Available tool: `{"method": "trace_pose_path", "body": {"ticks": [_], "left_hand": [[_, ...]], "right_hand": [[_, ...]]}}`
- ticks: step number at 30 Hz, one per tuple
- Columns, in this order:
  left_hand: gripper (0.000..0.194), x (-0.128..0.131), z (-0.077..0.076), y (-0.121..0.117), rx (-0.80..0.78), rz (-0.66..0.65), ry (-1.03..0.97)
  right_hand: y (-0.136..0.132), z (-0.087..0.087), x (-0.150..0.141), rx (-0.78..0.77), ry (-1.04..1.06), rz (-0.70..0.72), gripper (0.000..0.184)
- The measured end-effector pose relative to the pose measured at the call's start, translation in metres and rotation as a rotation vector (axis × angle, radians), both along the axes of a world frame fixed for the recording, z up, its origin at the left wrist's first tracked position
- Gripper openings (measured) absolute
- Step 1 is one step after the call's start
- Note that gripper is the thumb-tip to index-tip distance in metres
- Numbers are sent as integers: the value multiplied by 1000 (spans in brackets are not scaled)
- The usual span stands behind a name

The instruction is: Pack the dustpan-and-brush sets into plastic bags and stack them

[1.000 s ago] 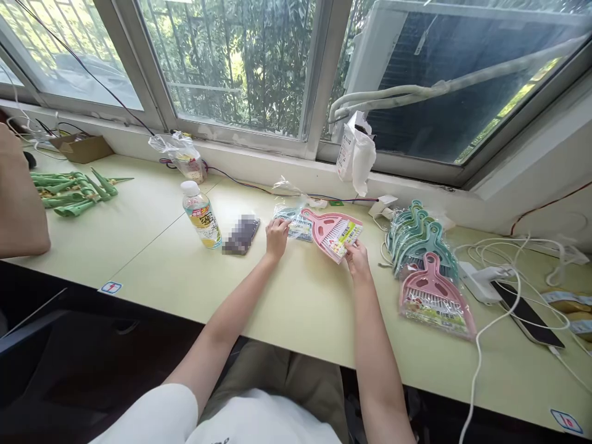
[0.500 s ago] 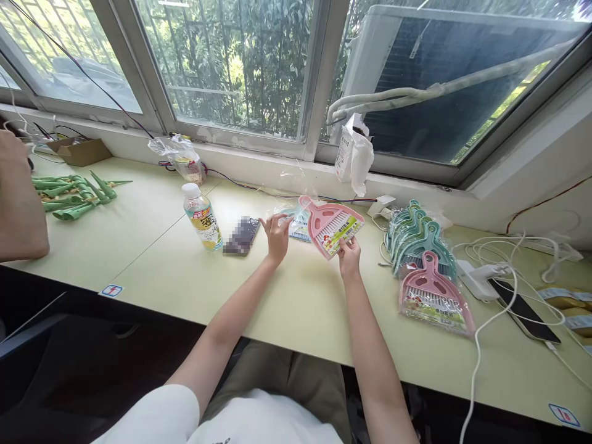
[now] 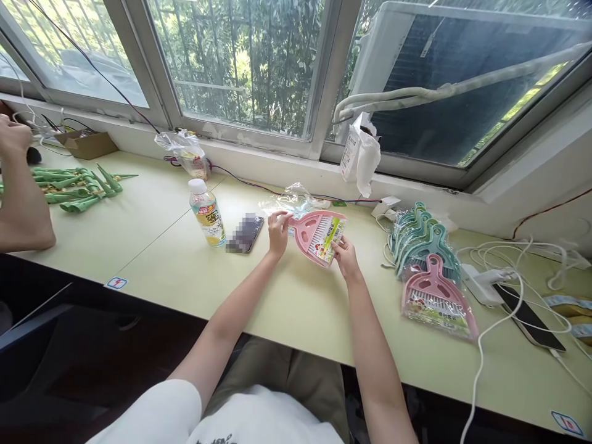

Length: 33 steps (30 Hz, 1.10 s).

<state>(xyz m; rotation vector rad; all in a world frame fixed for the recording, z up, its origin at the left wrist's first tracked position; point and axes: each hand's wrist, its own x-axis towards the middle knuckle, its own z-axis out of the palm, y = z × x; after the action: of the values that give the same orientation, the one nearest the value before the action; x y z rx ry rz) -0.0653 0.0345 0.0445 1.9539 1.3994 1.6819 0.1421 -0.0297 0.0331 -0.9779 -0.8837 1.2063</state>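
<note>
Between my hands, above the table, is a pink dustpan and brush set (image 3: 308,232) with a printed card across its bristles. My left hand (image 3: 278,234) pinches the handle end. The fingers of my right hand (image 3: 345,256) grip the card edge at the wide end. Behind the set lies a clear plastic bag (image 3: 296,196) with something light blue under it, partly hidden. To the right, several bagged green dustpan sets (image 3: 425,243) overlap in a row, and a bagged pink dustpan set (image 3: 435,299) lies in front of them.
A drink bottle (image 3: 206,216) and a phone (image 3: 247,233) stand left of my hands. Farther left are green cone-shaped pieces (image 3: 87,188) and another person's arm (image 3: 23,203). White cables (image 3: 518,271) and a second phone (image 3: 530,317) lie at the right. A torn white carton (image 3: 361,154) sits by the window.
My left hand has closed on the pink set's handle. The set has turned so its handle points left and its wide end right. The clear bag now lies behind it.
</note>
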Motion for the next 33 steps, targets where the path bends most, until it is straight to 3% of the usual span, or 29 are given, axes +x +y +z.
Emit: {"method": "trace_pose_path", "body": {"ticks": [4, 7, 11, 14, 16, 20, 22, 27, 30, 33], "left_hand": [[26, 9, 2, -10, 13, -12, 114], [37, 15, 4, -21, 23, 160, 109], [51, 13, 8, -24, 1, 421, -88], [58, 6, 12, -13, -94, 456, -312], [54, 1, 13, -3, -210, 294, -426], [50, 0, 9, 11, -445, -319, -514], [52, 5, 5, 12, -531, -520, -569], [61, 14, -2, 5, -687, -702, -688], [61, 17, -2, 0, -672, -823, -720], [59, 21, -3, -2, -688, -901, -752]], "right_hand": [[4, -6, -7, 49, 72, -132, 48], [6, -11, -13, 81, 87, -171, 47], [6, -12, -23, 101, 106, -164, 47], [6, -12, -27, 112, 139, -173, 47], [5, -12, -28, 117, 149, -176, 48], [5, -11, -27, 114, 118, -170, 48], [5, -10, -27, 110, 104, -162, 47], [3, -5, -30, 107, 74, -148, 47], [3, -5, -35, 110, 56, -209, 47], [2, -6, -38, 110, 31, -302, 57]]}}
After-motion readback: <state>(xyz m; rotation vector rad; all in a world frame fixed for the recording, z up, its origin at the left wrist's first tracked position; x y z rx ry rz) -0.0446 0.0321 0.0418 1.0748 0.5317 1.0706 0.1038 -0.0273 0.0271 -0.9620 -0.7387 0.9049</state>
